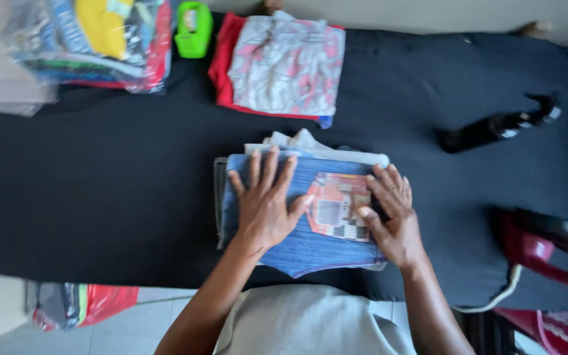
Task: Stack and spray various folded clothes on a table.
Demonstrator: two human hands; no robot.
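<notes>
A folded blue denim garment (310, 243) with a printed card tag (338, 205) lies in clear plastic on the black table cover (100, 177), near the front edge. My left hand (264, 204) presses flat on its left half, fingers spread. On the right edge rests my right hand (392, 213), flat, with the thumb touching the tag. White folded cloth (310, 146) pokes out from under the far side of the garment.
A folded pink-and-white patterned cloth on red fabric (284, 62) lies at the back centre. A stack of bagged colourful clothes (100, 39) sits back left beside a green tape dispenser (193, 29). A black spray bottle (501, 125) lies at right. Red plastic chair (547, 256) stands front right.
</notes>
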